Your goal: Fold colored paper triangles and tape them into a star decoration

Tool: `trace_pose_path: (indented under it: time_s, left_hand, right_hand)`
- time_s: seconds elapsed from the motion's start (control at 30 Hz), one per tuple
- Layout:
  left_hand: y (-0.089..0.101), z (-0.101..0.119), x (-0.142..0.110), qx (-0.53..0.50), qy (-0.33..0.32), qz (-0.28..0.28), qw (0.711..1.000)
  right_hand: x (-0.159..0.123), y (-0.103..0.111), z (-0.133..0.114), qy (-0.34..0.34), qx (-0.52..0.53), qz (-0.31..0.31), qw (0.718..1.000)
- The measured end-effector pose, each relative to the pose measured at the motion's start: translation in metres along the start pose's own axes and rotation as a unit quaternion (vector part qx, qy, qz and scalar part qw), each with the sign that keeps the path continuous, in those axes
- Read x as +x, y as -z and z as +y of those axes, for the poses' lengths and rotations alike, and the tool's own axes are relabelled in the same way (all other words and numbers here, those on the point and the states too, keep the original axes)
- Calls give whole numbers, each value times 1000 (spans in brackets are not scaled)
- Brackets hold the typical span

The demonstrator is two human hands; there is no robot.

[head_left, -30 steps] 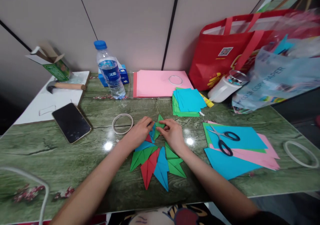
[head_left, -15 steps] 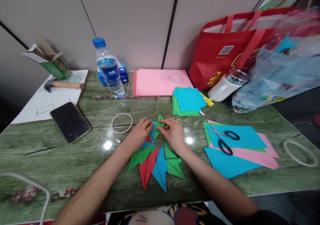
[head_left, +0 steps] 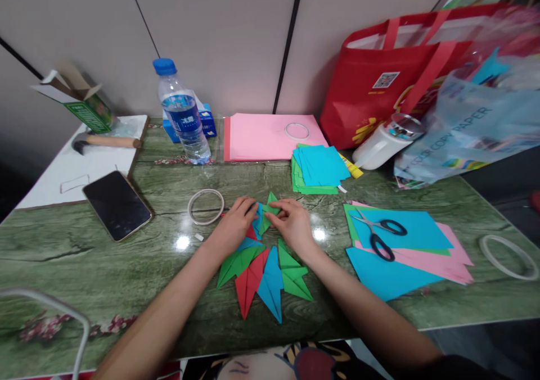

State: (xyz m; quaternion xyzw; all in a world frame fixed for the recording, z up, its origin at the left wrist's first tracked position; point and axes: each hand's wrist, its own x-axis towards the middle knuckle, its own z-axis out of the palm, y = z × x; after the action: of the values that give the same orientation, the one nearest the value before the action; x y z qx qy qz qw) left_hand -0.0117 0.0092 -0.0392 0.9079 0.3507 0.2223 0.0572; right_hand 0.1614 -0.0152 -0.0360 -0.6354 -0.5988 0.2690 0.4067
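Only the camera view shifts slightly; both hands stay beside the green folded piece (head_left: 265,219).
It lies on the surface (head_left: 139,267) just left of the nearer right hand (head_left: 296,226), which pinches its edge; its long axis runs near to far. The left hand (head_left: 234,227) covers part of a blue folded piece (head_left: 257,224), its grip unclear.

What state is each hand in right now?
Left hand: at a blue folded paper; whether it grips cannot be told.
Right hand: closed, pinching the topmost green folded paper between thumb and fingers.
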Motion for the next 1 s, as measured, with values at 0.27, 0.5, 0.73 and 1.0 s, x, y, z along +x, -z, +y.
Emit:
trace_pose_path:
  time_s: [0.27, 0.5, 0.73, 1.0]
  left_hand:
    - [0, 0, 0, 13, -5, -3, 1000]
    - [0, 0, -1, -2, -6, -3, 1000]
    - [0, -3, -3, 0, -28, -6, 1000]
    - [3, -1, 2, 41, -16, -55, 998]
  right_hand:
    - [-1, -2, 2, -10, 31, 3, 999]
    - [-2, -3, 1, -15, 26, 10, 999]
    - [-3, -3, 0, -12, 8, 10, 1000]
    - [-1, 0, -5, 7, -56, 8, 998]
